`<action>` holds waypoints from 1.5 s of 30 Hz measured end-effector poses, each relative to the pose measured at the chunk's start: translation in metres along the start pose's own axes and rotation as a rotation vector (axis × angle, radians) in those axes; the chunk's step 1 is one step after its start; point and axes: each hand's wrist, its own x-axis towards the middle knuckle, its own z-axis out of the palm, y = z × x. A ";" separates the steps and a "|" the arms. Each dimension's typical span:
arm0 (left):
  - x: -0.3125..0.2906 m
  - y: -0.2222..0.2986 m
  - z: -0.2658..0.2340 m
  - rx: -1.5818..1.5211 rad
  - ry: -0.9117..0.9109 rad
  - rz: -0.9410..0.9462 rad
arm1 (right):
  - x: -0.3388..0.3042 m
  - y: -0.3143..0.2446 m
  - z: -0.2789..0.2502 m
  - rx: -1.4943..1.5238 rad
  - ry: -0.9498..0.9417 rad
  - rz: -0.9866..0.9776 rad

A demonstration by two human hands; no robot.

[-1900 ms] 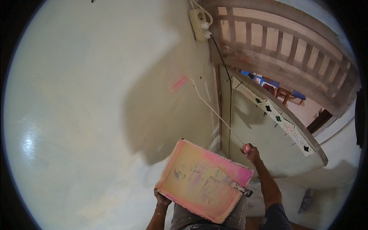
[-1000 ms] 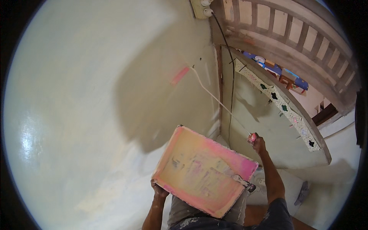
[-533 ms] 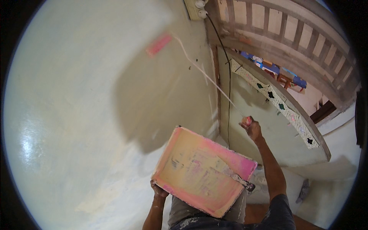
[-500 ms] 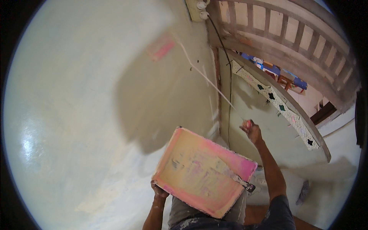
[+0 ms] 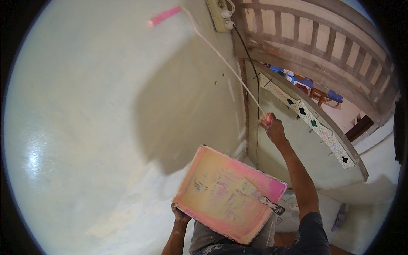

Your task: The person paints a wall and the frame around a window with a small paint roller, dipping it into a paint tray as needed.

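My right hand [image 5: 271,123] is closed round the red handle of a paint roller, whose long thin white frame runs up and left across the wall. At its far end the pink roller sleeve [image 5: 165,17] lies against the pale wall [image 5: 93,106]. A paint tray [image 5: 204,161], smeared with pink, orange and cream paint, is tilted in front of me. My left hand [image 5: 182,214] grips its lower left edge, the fingers partly hidden beneath it. Across the tray's right side rests a paint-covered brush [image 5: 263,199], its dark handle sticking out over the rim.
A power strip [image 5: 221,17] with plugs and a black cable [image 5: 248,53] hangs by the wall corner. Right of it are a patterned cloth strip [image 5: 304,112] on a low partition and a slatted wooden railing [image 5: 314,32]. A grey cloth [image 5: 339,216] lies at lower right.
My right hand has moved up and slightly left. The roller sleeve has travelled up and left along the wall. The left hand still holds the tray, which has shifted slightly in view.
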 end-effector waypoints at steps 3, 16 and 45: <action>0.006 -0.005 0.001 -0.018 -0.073 -0.014 | -0.030 0.063 0.020 -0.037 -0.043 -0.100; -0.003 0.001 -0.008 -0.017 -0.029 -0.015 | 0.006 0.025 -0.007 0.107 -0.003 -0.045; 0.002 -0.004 -0.005 0.004 0.006 -0.008 | -0.091 0.134 0.072 1.061 0.049 0.386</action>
